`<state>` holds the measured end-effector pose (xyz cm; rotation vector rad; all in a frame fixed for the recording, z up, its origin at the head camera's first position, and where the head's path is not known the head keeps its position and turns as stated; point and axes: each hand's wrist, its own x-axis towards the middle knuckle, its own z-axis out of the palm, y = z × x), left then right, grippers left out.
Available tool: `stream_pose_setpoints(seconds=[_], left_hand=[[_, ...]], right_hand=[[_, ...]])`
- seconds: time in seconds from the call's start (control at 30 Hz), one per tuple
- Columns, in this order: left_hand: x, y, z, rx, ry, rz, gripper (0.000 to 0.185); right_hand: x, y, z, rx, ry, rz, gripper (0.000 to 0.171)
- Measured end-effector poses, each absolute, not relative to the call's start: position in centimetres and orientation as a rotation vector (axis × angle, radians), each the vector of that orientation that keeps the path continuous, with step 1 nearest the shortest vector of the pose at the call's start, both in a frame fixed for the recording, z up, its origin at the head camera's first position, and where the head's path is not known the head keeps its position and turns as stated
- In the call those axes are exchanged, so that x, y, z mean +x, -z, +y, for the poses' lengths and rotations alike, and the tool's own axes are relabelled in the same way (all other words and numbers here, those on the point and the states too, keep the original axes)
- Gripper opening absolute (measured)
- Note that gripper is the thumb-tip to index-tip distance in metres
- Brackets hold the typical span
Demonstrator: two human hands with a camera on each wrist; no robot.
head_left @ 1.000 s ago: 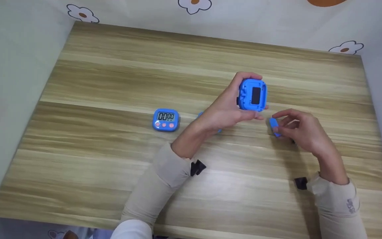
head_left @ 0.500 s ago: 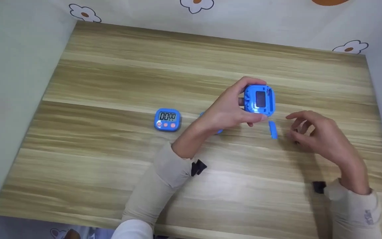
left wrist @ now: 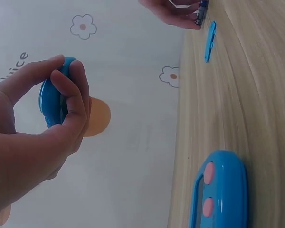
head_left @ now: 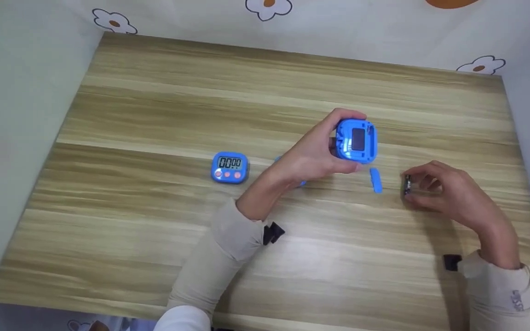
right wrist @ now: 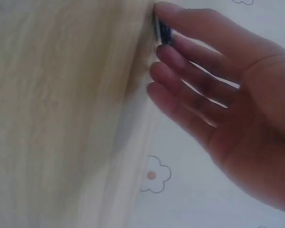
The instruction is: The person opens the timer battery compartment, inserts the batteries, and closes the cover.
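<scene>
Our left hand (head_left: pixel 313 156) has its fingers (left wrist: pixel 71 90) curled round a blue timer (head_left: pixel 356 141), thumb on one edge and fingertips on the other, and holds it lifted off the bench (head_left: pixel 154 115) with its back turned up toward us; a dark rectangular recess shows in that back. Our right hand (head_left: pixel 449 193) lies to the right of it, low on the bench, with thumb and forefinger pinched on a small dark battery (head_left: pixel 407 185); in the right wrist view the fingers (right wrist: pixel 190 57) lie stretched and stacked, with the battery (right wrist: pixel 162 32) caught at the tip of the uppermost one, right at the bench surface. Between our two hands, just below the held timer and just left of the battery, a narrow blue battery cover (head_left: pixel 375 179) lies flat on the wood, touching neither hand; the left wrist view shows the same cover (left wrist: pixel 209 41) close beside the right fingertips. Behind our left wrist a bit of another blue piece (head_left: pixel 302 183) peeks out, too hidden to make out. Further out to the left of our left hand, well apart from it, a second blue timer (head_left: pixel 230 167) rests on the bench face up, its display reading zeros above small pink buttons. Beige sleeves cover both forearms.
</scene>
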<state>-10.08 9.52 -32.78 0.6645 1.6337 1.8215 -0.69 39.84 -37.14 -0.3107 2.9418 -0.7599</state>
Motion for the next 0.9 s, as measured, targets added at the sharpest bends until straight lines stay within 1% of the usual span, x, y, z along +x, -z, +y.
stream_pose_setpoints(seconds=[0.1,0.23,0.33,0.43,0.57,0.8,0.9], left_hand=[[-10.1,32.9,9.6,0.673,-1.813,1.641,0.076],[-10.2,32.9,9.7,0.679,-1.811,1.663,0.076],[-10.1,32.9,9.7,0.67,-1.83,1.631,0.075],[-9.8,32.6,9.7,0.656,-1.834,1.601,0.075],[-9.4,31.6,9.5,0.627,-1.804,1.614,0.074],[-9.2,30.5,9.1,0.601,-1.777,1.599,0.074],[-9.2,30.5,9.0,0.609,-1.774,1.611,0.074]], right_hand=[[-0.9,35.2,38.0,-0.369,0.915,3.02,0.049],[-1.6,31.5,34.7,-0.529,1.116,3.058,0.058],[-2.2,29.8,32.6,-0.583,1.151,3.031,0.057],[-2.6,29.4,31.4,-0.594,1.113,3.013,0.053],[-2.8,29.5,31.1,-0.563,1.066,3.021,0.051],[-3.2,29.7,31.7,-0.547,1.112,3.001,0.062],[-3.4,29.8,32.0,-0.521,1.154,2.98,0.063]])
